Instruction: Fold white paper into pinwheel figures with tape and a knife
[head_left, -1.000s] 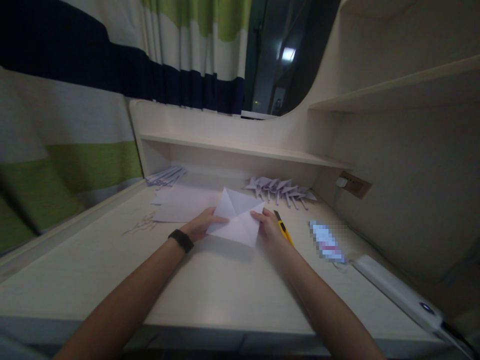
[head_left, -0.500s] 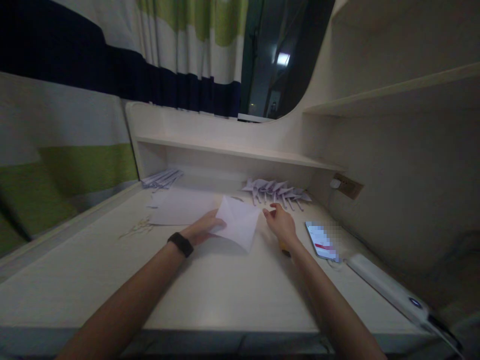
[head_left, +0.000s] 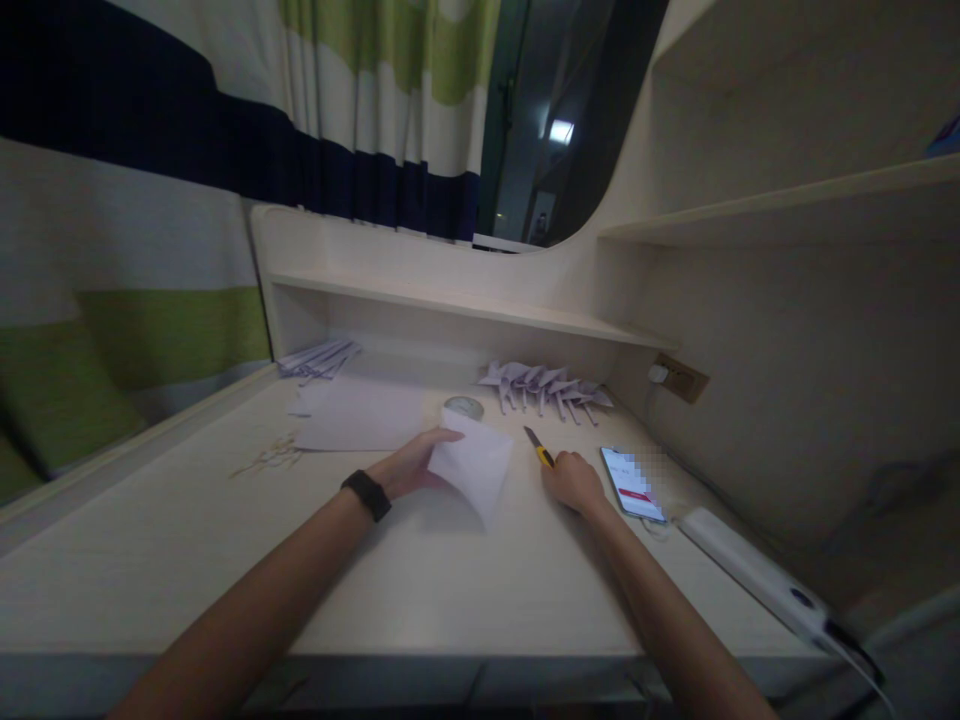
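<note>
My left hand (head_left: 416, 462), with a dark band at the wrist, grips a square of white paper (head_left: 474, 465) by its left side. The sheet is tilted up off the desk and bows a little. To the right, my right hand (head_left: 576, 482) is closed on a yellow utility knife (head_left: 541, 452), its dark blade end pointing away and to the left. The knife and the paper are apart. Just behind the paper lies a round, flat, pale object (head_left: 463, 407), which I cannot make out further.
Folded paper pinwheels (head_left: 544, 385) stand in a row at the back. Larger white sheets (head_left: 367, 410), paper strips (head_left: 319, 358) and thin tan pieces (head_left: 266, 453) lie on the left. A phone (head_left: 630, 485) and a white power strip (head_left: 750, 575) are on the right, below a wall socket (head_left: 681, 378).
My right hand has moved down from beside the paper's edge and now holds the utility knife. The paper has tilted in my left hand, uncovering more of the round object.
</note>
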